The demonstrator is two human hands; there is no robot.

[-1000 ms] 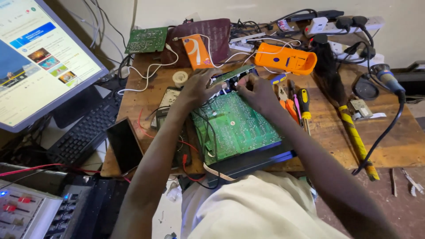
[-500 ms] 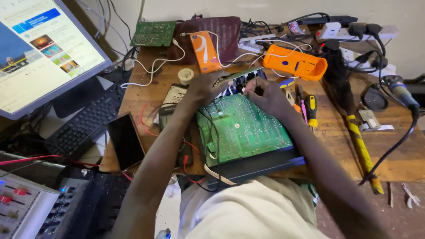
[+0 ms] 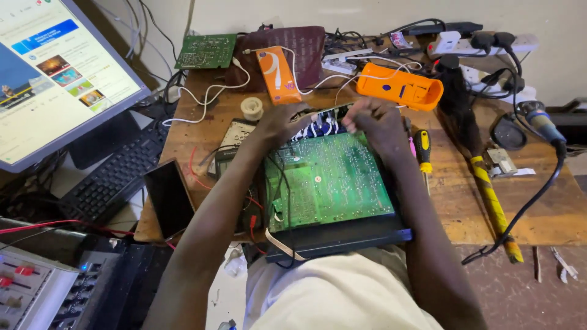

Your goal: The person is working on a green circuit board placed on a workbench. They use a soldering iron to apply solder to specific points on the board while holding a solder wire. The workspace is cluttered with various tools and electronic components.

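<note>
A large green circuit board point(image 3: 327, 180) lies solder side up on a black chassis point(image 3: 342, 235) at the front of the wooden bench. My left hand point(image 3: 278, 125) grips the board's far left corner. My right hand point(image 3: 376, 122) rests on the far right edge, its fingers curled over the wires there. What the fingertips pinch is hidden. Both forearms reach in from below, on either side of the board.
An orange meter point(image 3: 400, 88), an orange box point(image 3: 278, 73), a second green board point(image 3: 205, 52) and tangled cables sit at the back. Screwdrivers point(image 3: 422, 150) and a yellow-handled tool point(image 3: 489, 201) lie on the right. On the left are a dark phone point(image 3: 168, 195), a keyboard point(image 3: 113, 174) and a monitor point(image 3: 52, 73).
The view has shifted slightly. Both hands stay at the board's far edge, the right hand having closed in a little on the wires.
</note>
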